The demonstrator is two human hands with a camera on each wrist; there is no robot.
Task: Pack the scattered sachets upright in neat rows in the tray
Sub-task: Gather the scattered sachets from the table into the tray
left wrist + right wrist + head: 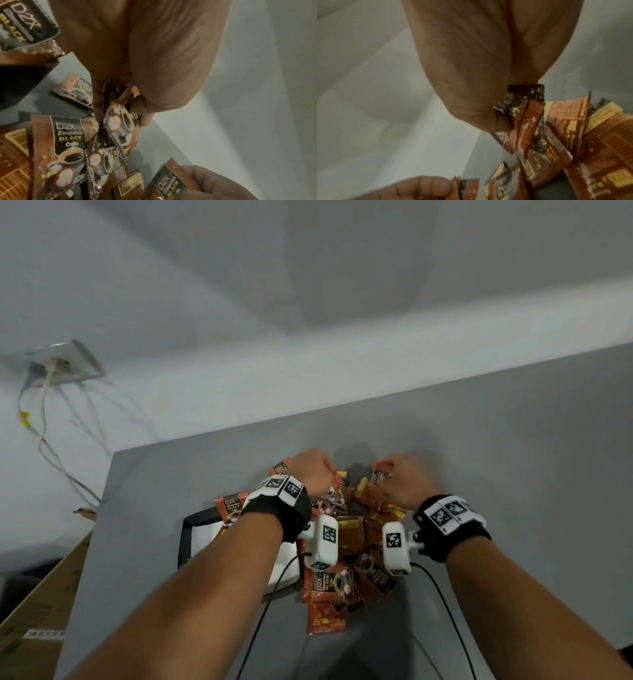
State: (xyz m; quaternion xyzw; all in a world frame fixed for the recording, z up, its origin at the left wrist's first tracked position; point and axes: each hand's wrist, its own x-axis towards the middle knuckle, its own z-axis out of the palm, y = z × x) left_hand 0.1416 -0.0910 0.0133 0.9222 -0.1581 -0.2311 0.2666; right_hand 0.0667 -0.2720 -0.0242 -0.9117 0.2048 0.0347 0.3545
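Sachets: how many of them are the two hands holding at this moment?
2. The left hand pinches the first sachet over the pile; the right hand holds the second sachet beside it. More may be hidden in either grip.

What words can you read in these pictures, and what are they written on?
"D2X" – sachet beside the left hand.
"BLACK" – same sachet, gold letters.
"Coffee" – same sachet, below that.
Script line under "D2X" – too blurred.
"D2X BLACK" – sachet pinched by the right hand.
Yellow panels on sachet backs – too blurred.
Box label – too small.
Wrist tags – patterns, no words.
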